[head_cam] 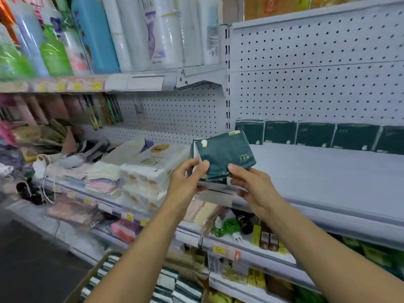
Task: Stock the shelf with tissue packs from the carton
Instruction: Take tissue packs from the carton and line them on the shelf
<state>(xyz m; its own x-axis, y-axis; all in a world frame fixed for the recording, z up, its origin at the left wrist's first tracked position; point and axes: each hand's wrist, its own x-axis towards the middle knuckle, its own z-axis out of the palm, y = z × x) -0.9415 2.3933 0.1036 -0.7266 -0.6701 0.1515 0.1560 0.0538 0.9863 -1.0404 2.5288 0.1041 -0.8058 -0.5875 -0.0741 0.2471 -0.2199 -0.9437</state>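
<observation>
Carton: I see the brown cardboard carton (87, 281) at lower left, flaps open, with dark green and white tissue packs (175, 289) stacked on edge inside.
White packs: a stack of soft white plastic-wrapped tissue bundles (150, 171) sits just left of my hands, printed with a round yellow face; the writing is too blurred to read.
Left hand: my left hand (185, 180) grips the near left corner of the held pack, thumb on top, fingers curled beneath.
Held pack: a dark green tissue pack (225, 154), glossy film, flat and rectangular, tilted up over the shelf's front edge; small gold lettering and a pale mark, neither legible.
Right hand: my right hand (253, 184) pinches the pack's near right corner, thumb over, fingers under.
Shelf: the pale grey metal shelf (328, 178) runs right from the pack, its surface bare and open up to the back row.
Back row: five matching green packs (314, 134) stand upright, side by side, against the perforated pegboard (317, 62).
Price rail: yellow tags (218, 250) on the lower rail, unreadable.
</observation>
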